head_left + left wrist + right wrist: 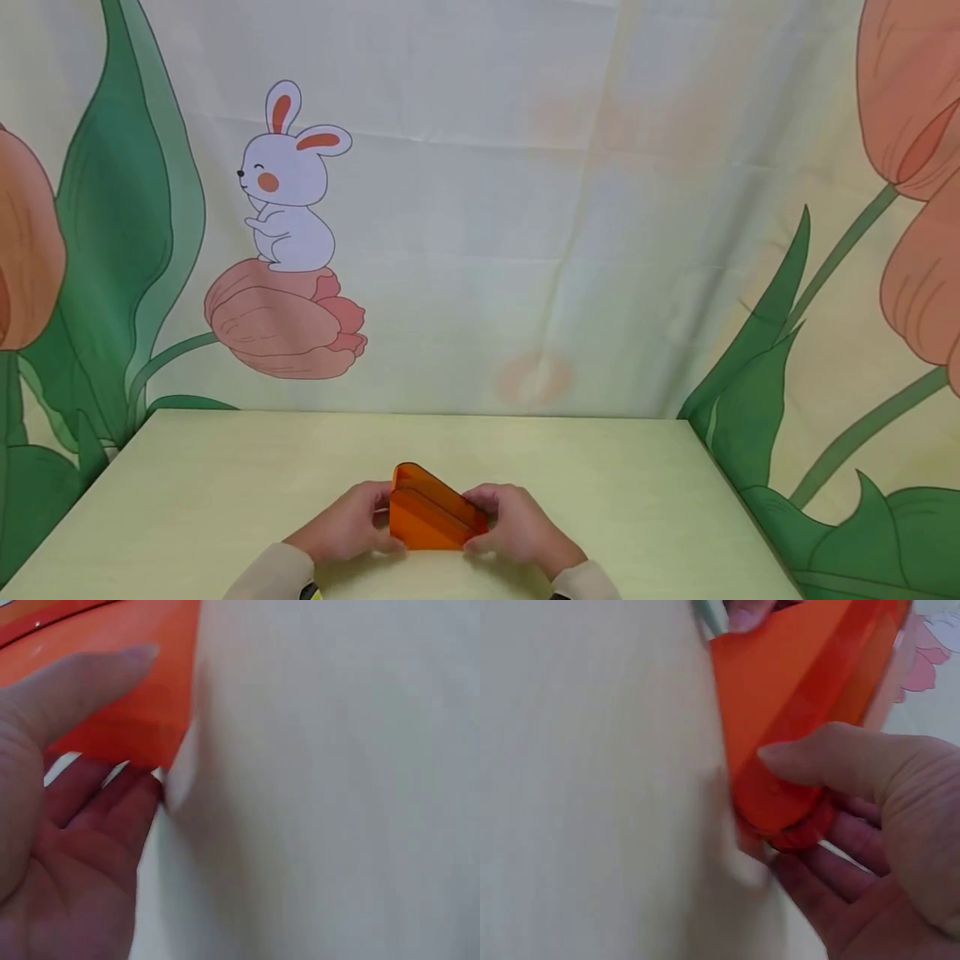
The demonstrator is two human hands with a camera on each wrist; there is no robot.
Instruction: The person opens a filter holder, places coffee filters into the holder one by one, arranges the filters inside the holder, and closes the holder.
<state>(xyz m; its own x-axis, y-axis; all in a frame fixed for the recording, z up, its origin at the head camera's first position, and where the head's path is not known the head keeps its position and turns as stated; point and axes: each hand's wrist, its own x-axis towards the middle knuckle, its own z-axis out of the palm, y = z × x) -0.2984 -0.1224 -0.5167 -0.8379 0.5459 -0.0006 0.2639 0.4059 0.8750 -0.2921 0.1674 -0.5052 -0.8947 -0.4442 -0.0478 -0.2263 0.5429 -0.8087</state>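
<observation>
An orange see-through plastic piece stands upright at the table's near middle, held between both hands. It has two upright walls, tall at the left and sloping down to a low rounded right end. My left hand holds the tall left end, its thumb over the front face and the other fingers behind. The low end is pinched by my right hand; in the right wrist view the thumb presses on the rounded corner, and the curled fingers reach round behind it.
The pale yellow table spreads out around the hands. Behind it hangs a cloth backdrop printed with a rabbit, tulips and green leaves, meeting the table's back edge.
</observation>
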